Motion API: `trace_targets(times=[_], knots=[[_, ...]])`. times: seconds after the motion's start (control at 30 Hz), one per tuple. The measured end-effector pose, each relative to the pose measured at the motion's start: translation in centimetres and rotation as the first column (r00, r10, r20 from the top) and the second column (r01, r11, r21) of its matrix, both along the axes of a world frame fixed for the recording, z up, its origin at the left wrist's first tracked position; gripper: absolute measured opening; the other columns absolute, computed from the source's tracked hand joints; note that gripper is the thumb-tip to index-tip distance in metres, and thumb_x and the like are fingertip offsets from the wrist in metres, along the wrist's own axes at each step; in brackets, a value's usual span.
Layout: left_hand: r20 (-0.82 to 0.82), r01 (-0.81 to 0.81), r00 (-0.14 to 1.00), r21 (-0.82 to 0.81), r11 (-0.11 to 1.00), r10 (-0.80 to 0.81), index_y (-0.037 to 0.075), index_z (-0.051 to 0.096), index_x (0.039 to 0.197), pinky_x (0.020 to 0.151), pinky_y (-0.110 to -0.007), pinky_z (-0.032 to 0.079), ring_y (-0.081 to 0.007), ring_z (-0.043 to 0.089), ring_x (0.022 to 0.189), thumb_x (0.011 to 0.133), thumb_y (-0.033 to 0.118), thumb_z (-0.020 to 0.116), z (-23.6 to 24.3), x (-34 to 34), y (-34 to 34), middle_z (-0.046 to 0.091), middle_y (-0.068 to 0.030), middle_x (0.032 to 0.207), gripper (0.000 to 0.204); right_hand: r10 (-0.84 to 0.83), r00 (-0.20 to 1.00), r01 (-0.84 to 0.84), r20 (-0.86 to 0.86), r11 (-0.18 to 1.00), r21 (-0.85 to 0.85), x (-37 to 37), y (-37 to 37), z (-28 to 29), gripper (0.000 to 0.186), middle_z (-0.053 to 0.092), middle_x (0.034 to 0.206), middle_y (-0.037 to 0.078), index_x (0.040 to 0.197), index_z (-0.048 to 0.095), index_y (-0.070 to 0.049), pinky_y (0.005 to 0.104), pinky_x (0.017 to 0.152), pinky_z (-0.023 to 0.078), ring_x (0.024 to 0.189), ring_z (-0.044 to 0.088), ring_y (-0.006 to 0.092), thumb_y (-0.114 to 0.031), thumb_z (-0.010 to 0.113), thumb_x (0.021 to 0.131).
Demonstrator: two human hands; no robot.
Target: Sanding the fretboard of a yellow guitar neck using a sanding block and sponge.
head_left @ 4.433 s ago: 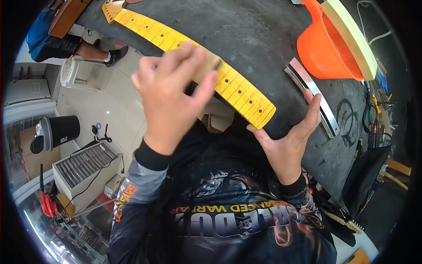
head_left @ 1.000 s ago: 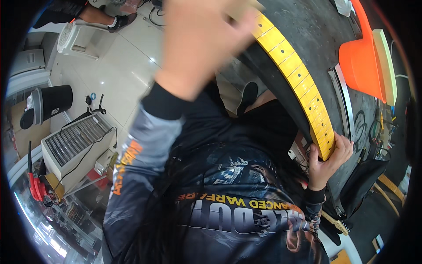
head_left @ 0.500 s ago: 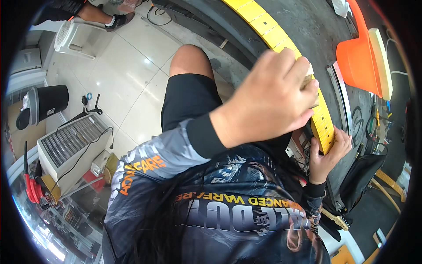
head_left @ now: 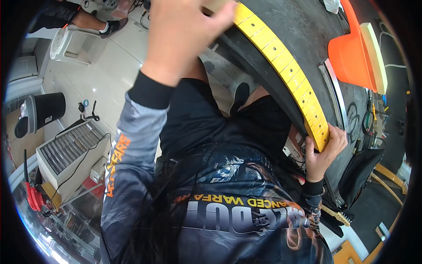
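A guitar neck [head_left: 298, 81] with a yellow fretboard, frets and black dots runs along the dark workbench, from the top middle down toward my right side. At its near end my right hand [head_left: 324, 154] grips it, thumb on one edge and fingers on the other. My left hand [head_left: 187, 33], smeared by motion, is over the far part of the neck at the top edge of the picture. Its fingers are closed on a small brownish block [head_left: 214, 5], only partly visible. The neck's far end is cut off by the picture's edge.
Right of the neck, the workbench [head_left: 303, 33] bears an orange scoop-like container [head_left: 351, 59], a pale slab [head_left: 373, 57] and a long metal strip [head_left: 335, 92]. Another neck [head_left: 390, 177] lies beyond a black bag [head_left: 360, 176]. At left stand a drawer cabinet [head_left: 72, 149] and a white stool [head_left: 72, 46].
My left hand has swept away along the neck with the block, from near its close end to the far part, uncovering the fretboard. My right hand still grips the near end.
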State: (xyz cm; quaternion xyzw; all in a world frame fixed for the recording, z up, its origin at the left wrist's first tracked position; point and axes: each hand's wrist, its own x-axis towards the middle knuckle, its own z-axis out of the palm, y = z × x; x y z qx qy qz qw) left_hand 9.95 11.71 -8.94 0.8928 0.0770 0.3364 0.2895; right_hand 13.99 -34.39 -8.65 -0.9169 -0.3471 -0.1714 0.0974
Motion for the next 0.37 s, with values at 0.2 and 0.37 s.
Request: trace_targets(times=[0.2,0.37], knots=[[0.233,0.244,0.935,0.124,0.962,-0.267,0.015,0.087,0.108,0.099,-0.05,0.06,-0.039,0.072,0.118,0.085,0.034,0.094,-0.7,-0.6,-11.2,0.075,-0.0108,0.122,0.031,0.006,1.0,-0.006,0.006,1.0,0.006,0.1,-0.3,-0.5,0.07,0.067,0.138,0.017,0.15,0.068,-0.008,0.0674,0.137,0.035,0.139,0.058,0.044,-0.039,0.095,0.093],[0.056,-0.126,0.991,0.142,0.982,0.119,0.017,0.092,0.114,0.097,-0.051,0.062,-0.0493,0.076,0.128,0.095,0.036,0.094,-0.2,0.5,1.9,0.083,-0.0119,0.144,0.027,-0.021,1.0,0.021,-0.019,1.0,0.016,-0.2,-0.2,-0.2,0.071,0.067,0.141,0.017,0.152,0.068,-0.009,0.0668,0.137,0.036,0.143,0.056,0.0448,-0.039,0.095,0.094]])
